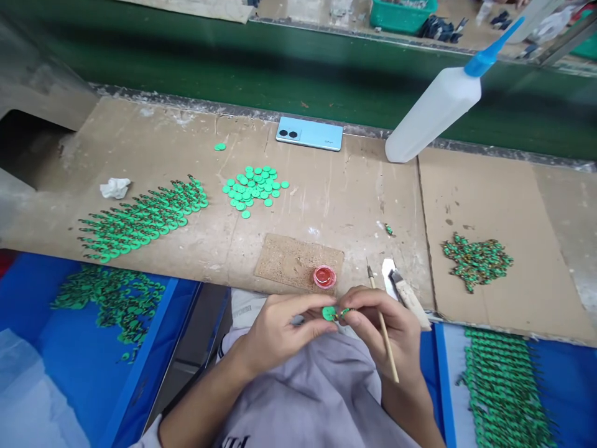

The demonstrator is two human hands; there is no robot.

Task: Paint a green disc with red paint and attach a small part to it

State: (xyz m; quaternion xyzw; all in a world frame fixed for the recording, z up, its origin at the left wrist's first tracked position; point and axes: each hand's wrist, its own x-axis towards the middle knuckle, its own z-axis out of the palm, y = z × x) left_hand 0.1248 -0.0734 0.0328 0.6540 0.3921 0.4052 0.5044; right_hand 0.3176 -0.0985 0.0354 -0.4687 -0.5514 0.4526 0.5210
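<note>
My left hand [286, 326] pinches a green disc [329, 313] between thumb and forefinger, above my lap near the table edge. Close beside it, my right hand [385, 323] pinches a small green and brown piece [346, 312], which meets the disc's right side. A thin brush [384, 333] with a wooden handle also rests in my right hand, its tip pointing up and away. Just beyond my hands, a small cup of red liquid [324, 277] stands on a brown board [298, 261].
Loose green discs [254, 186] lie mid-table, with rows of assembled pieces [144, 221] to their left. A blue phone [310, 134] and white bottle [433, 115] are at the back. A cutter [410, 298] and small-piece pile [478, 258] lie right. Blue trays [161, 336] flank my lap.
</note>
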